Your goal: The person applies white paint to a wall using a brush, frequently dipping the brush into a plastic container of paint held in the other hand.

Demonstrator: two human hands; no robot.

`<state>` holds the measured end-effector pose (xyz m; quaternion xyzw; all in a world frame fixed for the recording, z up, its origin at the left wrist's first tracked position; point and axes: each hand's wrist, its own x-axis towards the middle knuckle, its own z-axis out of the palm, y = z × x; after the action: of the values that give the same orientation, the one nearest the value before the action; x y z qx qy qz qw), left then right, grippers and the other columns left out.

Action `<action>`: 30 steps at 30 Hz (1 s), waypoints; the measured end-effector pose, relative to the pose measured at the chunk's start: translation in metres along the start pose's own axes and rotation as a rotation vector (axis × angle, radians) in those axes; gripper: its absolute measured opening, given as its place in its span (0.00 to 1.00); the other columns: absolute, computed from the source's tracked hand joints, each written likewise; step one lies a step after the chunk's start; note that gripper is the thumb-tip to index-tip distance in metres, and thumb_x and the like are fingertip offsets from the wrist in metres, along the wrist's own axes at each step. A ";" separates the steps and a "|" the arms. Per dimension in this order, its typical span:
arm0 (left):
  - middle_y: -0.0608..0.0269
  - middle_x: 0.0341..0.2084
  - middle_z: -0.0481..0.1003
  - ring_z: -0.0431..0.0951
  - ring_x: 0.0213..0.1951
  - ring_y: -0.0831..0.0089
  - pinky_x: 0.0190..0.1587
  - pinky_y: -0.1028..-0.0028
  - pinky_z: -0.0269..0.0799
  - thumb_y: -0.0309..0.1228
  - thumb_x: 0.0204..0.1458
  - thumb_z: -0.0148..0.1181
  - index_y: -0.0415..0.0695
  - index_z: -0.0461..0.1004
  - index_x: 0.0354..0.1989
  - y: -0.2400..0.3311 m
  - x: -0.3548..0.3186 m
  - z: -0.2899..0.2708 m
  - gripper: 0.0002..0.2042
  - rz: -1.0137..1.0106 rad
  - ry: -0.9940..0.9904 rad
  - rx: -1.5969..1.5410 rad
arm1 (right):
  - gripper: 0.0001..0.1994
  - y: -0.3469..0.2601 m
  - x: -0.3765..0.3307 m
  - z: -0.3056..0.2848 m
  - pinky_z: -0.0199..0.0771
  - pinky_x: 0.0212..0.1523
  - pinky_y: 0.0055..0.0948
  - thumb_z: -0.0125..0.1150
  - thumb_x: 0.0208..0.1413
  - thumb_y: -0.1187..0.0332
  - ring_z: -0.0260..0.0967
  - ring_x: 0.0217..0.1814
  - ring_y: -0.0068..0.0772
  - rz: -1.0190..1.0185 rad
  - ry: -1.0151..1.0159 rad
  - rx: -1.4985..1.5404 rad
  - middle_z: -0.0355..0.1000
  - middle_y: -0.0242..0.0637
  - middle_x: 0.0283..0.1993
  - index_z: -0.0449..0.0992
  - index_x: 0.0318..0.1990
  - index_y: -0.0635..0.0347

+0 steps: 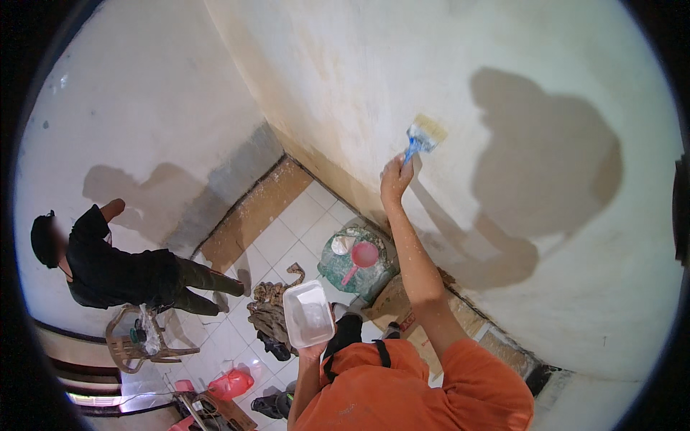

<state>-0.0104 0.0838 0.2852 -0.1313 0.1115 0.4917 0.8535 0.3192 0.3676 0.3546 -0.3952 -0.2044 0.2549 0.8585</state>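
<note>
My right hand [397,177] is closed around the blue handle of a wide paintbrush [424,135]. The brush's pale bristles are at the wall [345,79], and whether they press on it I cannot tell. Low in front of my body, my left hand [313,349] grips a white rectangular plastic tub [309,314] from beneath and along its near side. Thin white residue coats the inside of the tub. Most of the left hand's fingers are hidden by the tub.
A green sack [334,269] on the tiled floor bears a pink dipper [364,253]. Crumpled cloth [269,316] lies near my feet. At left, a person in black [129,273] faces the other wall, beside a chair [129,337]. A red plastic bag [230,384] sits lower left; flattened cardboard [392,309] lies along the wall.
</note>
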 end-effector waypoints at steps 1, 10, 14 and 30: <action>0.44 0.60 0.61 0.63 0.58 0.44 0.55 0.44 0.66 0.54 0.54 0.54 0.48 0.59 0.65 -0.001 0.000 0.003 0.34 -0.001 -0.002 0.004 | 0.07 0.032 0.002 -0.021 0.48 0.15 0.19 0.46 0.66 0.65 0.47 0.15 0.15 -0.102 -0.015 -0.106 0.49 0.21 0.18 0.60 0.34 0.52; 0.44 0.60 0.60 0.65 0.56 0.45 0.53 0.45 0.67 0.54 0.54 0.54 0.48 0.59 0.65 0.004 -0.006 0.006 0.34 -0.026 -0.031 -0.051 | 0.06 0.126 -0.070 -0.090 0.53 0.16 0.25 0.45 0.62 0.71 0.54 0.16 0.24 0.757 0.466 -0.066 0.56 0.27 0.21 0.63 0.31 0.53; 0.44 0.60 0.60 0.66 0.55 0.45 0.53 0.46 0.68 0.54 0.54 0.54 0.47 0.58 0.65 0.000 0.005 0.016 0.34 -0.062 -0.071 -0.043 | 0.06 0.097 -0.017 -0.097 0.49 0.16 0.24 0.44 0.58 0.75 0.52 0.19 0.23 0.767 0.241 0.299 0.54 0.27 0.22 0.63 0.30 0.52; 0.44 0.59 0.62 0.66 0.55 0.46 0.52 0.47 0.68 0.52 0.53 0.56 0.46 0.59 0.65 -0.003 0.027 0.018 0.35 -0.131 -0.112 -0.072 | 0.09 -0.100 -0.002 0.108 0.41 0.16 0.19 0.45 0.66 0.65 0.43 0.17 0.15 0.347 -0.105 0.336 0.48 0.22 0.21 0.57 0.32 0.50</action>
<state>0.0066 0.1104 0.2937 -0.1410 0.0370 0.4452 0.8835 0.2857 0.3729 0.4979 -0.2622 -0.1323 0.4492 0.8438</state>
